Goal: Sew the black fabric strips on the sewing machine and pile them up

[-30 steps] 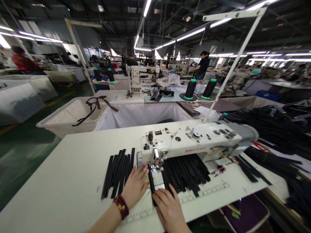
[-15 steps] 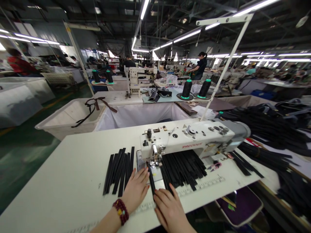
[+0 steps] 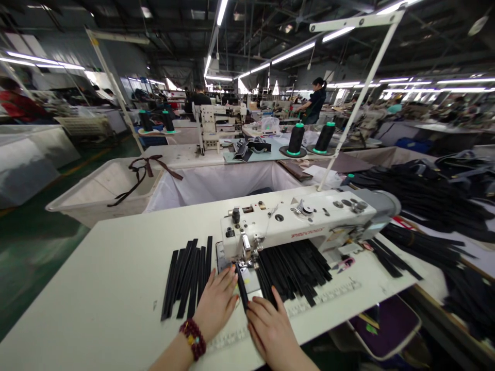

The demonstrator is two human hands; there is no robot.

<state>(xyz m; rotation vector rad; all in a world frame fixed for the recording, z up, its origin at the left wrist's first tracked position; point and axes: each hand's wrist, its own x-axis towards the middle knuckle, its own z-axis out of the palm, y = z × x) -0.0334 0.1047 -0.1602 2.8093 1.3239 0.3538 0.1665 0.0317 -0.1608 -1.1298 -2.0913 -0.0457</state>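
A white sewing machine (image 3: 297, 224) stands on a pale table (image 3: 96, 288). A narrow black strip (image 3: 242, 288) runs from under its presser foot toward me. My left hand (image 3: 216, 304), with a red bead bracelet on the wrist, lies flat just left of the strip, fingers stretched toward the foot. My right hand (image 3: 270, 324) lies flat at the strip's near end, fingers spread and touching it. A stack of black strips (image 3: 187, 275) lies left of the machine. Another pile of black strips (image 3: 294, 268) lies under the machine arm on the right.
Two black thread cones (image 3: 309, 138) stand on a rack behind the machine. A white fabric bin (image 3: 116, 185) with a dark strap is at back left. Heaps of black straps (image 3: 425, 201) cover the right side. Other workers and machines fill the background.
The black strip has fed a little further under the presser foot, with less of it showing in front of my hands. Both hands stay flat beside it; the view shifted slightly.
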